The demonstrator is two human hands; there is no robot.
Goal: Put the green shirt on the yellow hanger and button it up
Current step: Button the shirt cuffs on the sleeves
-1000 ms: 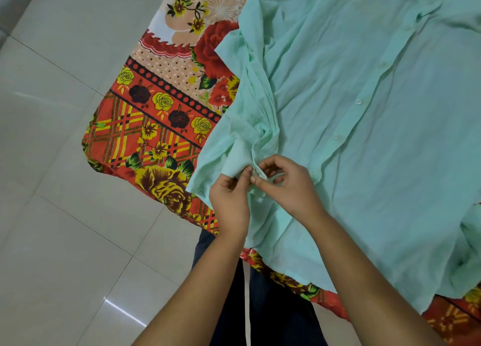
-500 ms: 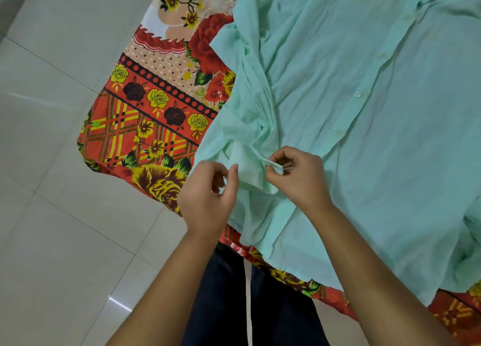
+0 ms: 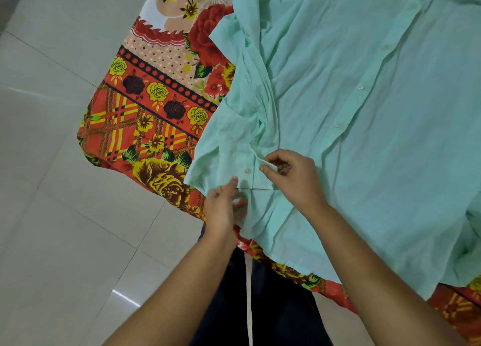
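The green shirt (image 3: 364, 137) lies spread, front up, on a bed covered with a floral bedsheet (image 3: 156, 106), its near hem hanging over the edge toward the person. No yellow hanger shows anywhere in this view; whether it sits inside the shirt cannot be told.

A second ago both hands met at one spot on the sleeve cuff (image 3: 244, 172), thumbs and fingertips pressed together on the cloth. Now they have drawn apart. The right hand (image 3: 294, 179) has its grip clamped on a narrow strip of the cuff's edge, thumb against forefinger, holding that flap up and to the right. The left hand (image 3: 223, 207) has dropped lower and sits at the cuff's near edge, fingers curled around the fabric; its grip looks closed on the cloth, though motion blur hides the fingertips.

With the hands apart, the cuff lies opened flat and a small cuff button (image 3: 247, 170) is exposed between them. That suggests the cuff is not fastened here. Two placket buttons (image 3: 360, 86) further up the front look done up. The cuff seems to be the step in hand, late in the buttoning.
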